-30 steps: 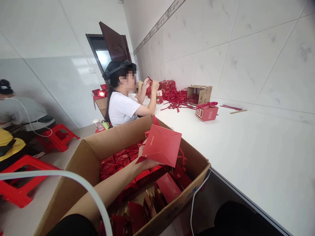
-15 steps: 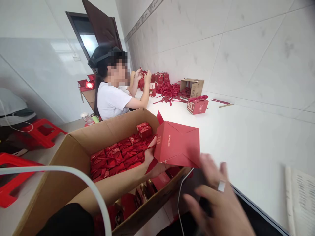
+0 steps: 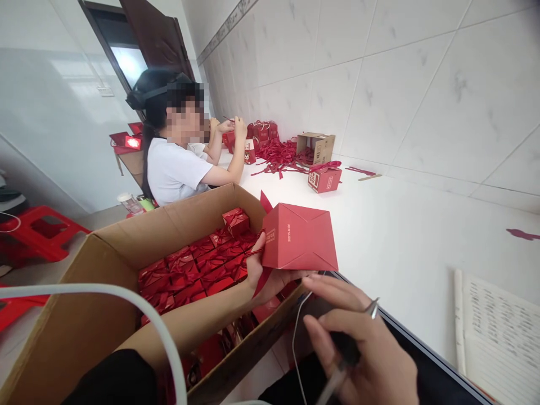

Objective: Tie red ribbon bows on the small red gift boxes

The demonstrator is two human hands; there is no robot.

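My left hand [image 3: 264, 275] grips a red folded paper box [image 3: 299, 237] by its lower left edge, holding it bottom-up over the corner of a big cardboard carton [image 3: 105, 264]. Rows of finished red gift boxes [image 3: 198, 267] fill the carton. My right hand [image 3: 363, 351] is low in front, a ring on one finger, fingers curled round a thin dark tool or cable that I cannot make out. It is just below the red box, not touching it.
A white table [image 3: 405, 236] runs along the tiled wall. On it lie a lined notebook [image 3: 498, 332], a red box [image 3: 324, 179], a small brown carton [image 3: 318, 147] and red ribbons [image 3: 280, 157]. A person in a white shirt [image 3: 177, 169] works beside the carton. Red stools [image 3: 37, 230] stand at the left.
The red box has come up out of the carton toward the table edge. My right hand came into view from below and closed its fingers. The view turned right, showing the notebook.
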